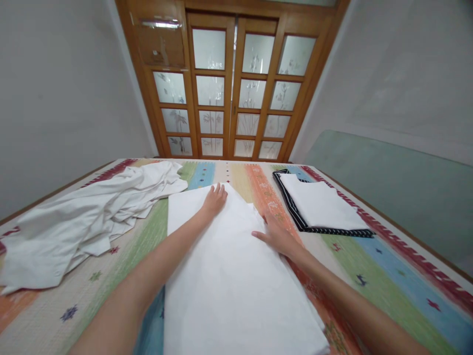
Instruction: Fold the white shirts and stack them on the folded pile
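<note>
A white folded garment [236, 276] lies lengthwise in front of me, its layers showing along the right side. My left hand [215, 198] rests on its far end, palm down, with the fingers laid over the cloth near the top edge. At the right edge of the garment is my right hand [275, 232], thumb stretched over the cloth and apart from the fingers, which sit beside a small folded flap. Neither hand visibly pinches the fabric.
A crumpled white garment [96, 212] spreads over the bed's left side. To the right lie a folded white garment [321, 204] and black-striped cloth [295, 214] under it. A striped, patterned bedspread [369, 276] covers the bed. Beyond are glazed wooden doors [232, 88]; a pale green headboard [388, 182] stands right.
</note>
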`<action>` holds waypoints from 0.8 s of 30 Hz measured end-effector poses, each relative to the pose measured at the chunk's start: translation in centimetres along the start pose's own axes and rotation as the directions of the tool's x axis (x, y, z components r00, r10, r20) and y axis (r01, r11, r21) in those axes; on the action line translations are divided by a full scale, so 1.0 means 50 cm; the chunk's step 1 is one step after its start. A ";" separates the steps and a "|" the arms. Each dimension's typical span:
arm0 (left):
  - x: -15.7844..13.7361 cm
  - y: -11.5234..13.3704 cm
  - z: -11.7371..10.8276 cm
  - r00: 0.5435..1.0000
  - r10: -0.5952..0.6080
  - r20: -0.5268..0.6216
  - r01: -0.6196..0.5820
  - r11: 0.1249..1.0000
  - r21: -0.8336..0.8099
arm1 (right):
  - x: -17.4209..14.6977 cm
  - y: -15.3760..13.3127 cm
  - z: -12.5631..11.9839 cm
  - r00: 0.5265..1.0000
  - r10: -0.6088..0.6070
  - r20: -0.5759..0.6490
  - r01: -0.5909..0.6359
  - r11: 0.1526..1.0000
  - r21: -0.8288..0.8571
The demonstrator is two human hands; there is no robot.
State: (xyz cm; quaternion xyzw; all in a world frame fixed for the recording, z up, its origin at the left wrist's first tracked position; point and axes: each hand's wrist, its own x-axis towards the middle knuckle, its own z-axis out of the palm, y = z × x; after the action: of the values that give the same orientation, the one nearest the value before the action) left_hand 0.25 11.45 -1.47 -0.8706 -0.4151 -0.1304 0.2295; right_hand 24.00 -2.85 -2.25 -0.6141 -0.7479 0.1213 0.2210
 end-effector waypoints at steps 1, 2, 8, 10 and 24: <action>-0.021 0.011 -0.011 1.000 -0.017 0.004 0.017 1.000 -0.006 | -0.002 0.005 0.000 1.000 -0.008 0.000 0.008 0.996 0.084; -0.047 0.018 -0.024 1.000 -0.029 0.005 0.029 0.999 -0.024 | -0.004 0.009 0.000 1.000 -0.009 0.000 0.008 0.986 0.165; -0.254 -0.007 -0.113 0.979 -0.204 0.028 0.204 0.945 -0.255 | 0.009 0.025 -0.006 0.994 0.084 0.063 -0.105 0.827 0.552; -0.320 -0.026 -0.141 0.950 -0.304 0.075 0.308 0.868 -0.390 | 0.018 0.020 -0.017 0.986 0.138 0.092 -0.165 0.763 0.625; -0.416 -0.015 -0.282 0.501 -0.514 0.697 0.576 -0.403 -0.711 | 0.030 -0.030 -0.068 0.912 -0.050 0.407 -0.255 0.707 0.659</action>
State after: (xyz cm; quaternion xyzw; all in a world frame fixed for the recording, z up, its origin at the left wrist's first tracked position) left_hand -13.77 -9.08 2.22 -0.4256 -0.5789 -0.4446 -0.5349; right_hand 24.13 -2.02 1.68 -0.4882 -0.6380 0.5288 0.2738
